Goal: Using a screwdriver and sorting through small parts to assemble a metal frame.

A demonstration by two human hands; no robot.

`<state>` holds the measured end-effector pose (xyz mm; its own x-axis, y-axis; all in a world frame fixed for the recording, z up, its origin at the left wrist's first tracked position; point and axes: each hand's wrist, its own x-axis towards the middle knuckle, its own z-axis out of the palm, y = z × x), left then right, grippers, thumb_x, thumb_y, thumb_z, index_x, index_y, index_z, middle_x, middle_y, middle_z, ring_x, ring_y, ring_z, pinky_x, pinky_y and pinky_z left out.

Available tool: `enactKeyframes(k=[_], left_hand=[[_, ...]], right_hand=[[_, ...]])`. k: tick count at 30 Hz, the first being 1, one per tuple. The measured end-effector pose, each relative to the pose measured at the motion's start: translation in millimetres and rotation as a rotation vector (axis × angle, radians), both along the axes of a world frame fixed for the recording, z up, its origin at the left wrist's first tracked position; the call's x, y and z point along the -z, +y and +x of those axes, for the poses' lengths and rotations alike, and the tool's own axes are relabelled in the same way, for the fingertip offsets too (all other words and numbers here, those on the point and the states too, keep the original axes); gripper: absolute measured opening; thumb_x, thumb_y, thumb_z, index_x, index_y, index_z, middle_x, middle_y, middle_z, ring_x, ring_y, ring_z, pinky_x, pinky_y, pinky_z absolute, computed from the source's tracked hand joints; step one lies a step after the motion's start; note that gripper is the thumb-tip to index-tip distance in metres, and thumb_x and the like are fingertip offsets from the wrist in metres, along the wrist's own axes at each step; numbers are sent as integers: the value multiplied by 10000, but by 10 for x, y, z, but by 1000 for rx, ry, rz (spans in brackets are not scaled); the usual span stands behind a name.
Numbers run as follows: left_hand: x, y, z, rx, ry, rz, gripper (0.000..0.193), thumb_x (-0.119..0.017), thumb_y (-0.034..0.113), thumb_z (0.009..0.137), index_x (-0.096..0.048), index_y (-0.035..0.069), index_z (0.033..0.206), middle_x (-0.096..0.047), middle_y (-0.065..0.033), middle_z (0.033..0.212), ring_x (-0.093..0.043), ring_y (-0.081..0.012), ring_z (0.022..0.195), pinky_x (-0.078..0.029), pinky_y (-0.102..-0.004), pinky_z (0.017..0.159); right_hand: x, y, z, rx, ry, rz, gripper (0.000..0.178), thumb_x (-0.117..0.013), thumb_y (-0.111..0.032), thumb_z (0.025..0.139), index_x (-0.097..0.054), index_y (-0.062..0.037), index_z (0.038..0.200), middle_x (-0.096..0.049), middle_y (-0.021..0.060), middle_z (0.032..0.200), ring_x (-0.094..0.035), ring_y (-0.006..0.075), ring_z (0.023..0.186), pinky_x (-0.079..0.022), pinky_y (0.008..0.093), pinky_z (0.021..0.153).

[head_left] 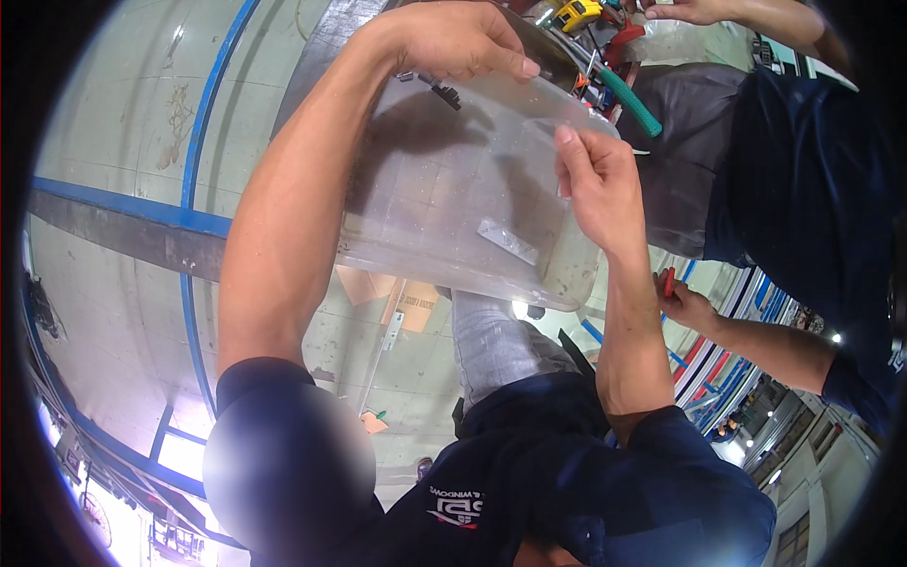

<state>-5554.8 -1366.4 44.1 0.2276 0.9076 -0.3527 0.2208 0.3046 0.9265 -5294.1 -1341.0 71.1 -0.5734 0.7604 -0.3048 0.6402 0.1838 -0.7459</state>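
A translucent plastic tub [425, 203] lies in front of me, its floor scuffed. Over its far left part is my left hand [458, 40], fingers bent under and thumb stretched to the right; whatever they grip is hidden. A small black toothed part [444, 93] sits just below those fingers. At the tub's right side my right hand [602, 180] is closed, thumb against the curled fingers, beside a thin pale edge; I cannot make out what is in it. A short flat metal strip [507, 242] rests in the tub's near right part.
Beyond the tub lie a yellow tape measure [576, 14] and a green-handled tool [628, 99] among other tools. A co-worker in dark clothes [803, 161] stands close on the right, one hand [688, 304] holding something red. Blue rails [132, 205] run at left; cardboard [411, 304] is on the floor.
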Motion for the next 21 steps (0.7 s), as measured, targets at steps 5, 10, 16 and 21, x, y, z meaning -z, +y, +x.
enactKeyframes(k=[5,10,16,21], left_hand=[[-70,-3,-18,47,82,-1,320,-712,337,969,-755,19,974,-565,43,686,-501,-85,620,-408,-275,573],[56,-65,91,97,55,89,425,-781,405,875,-759,71,1137,-607,5,816,-518,-116,690,-418,-296,613],[100,-35,201,150,162,133,437,-815,413,846,-762,79,1123,-629,19,787,-520,-90,713,-442,-287,634],[91,-24,236,123,198,135,385,-807,400,858,-770,72,1056,-633,25,754,-515,-98,680,-441,-295,628]], right_hand=[[-82,10,-59,-42,-130,38,466,-577,-286,1049,-557,22,700,-470,9,567,-412,89,545,-343,317,513],[-56,91,-64,-32,-60,-26,434,-585,-285,1043,-568,20,735,-518,-5,596,-449,85,557,-354,310,518],[-20,118,-246,-72,35,-69,317,-612,-228,1011,-588,13,807,-563,11,606,-478,93,559,-376,329,519],[-21,158,-346,-181,-33,357,263,-647,-172,965,-575,31,814,-521,105,575,-478,126,524,-371,367,506]])
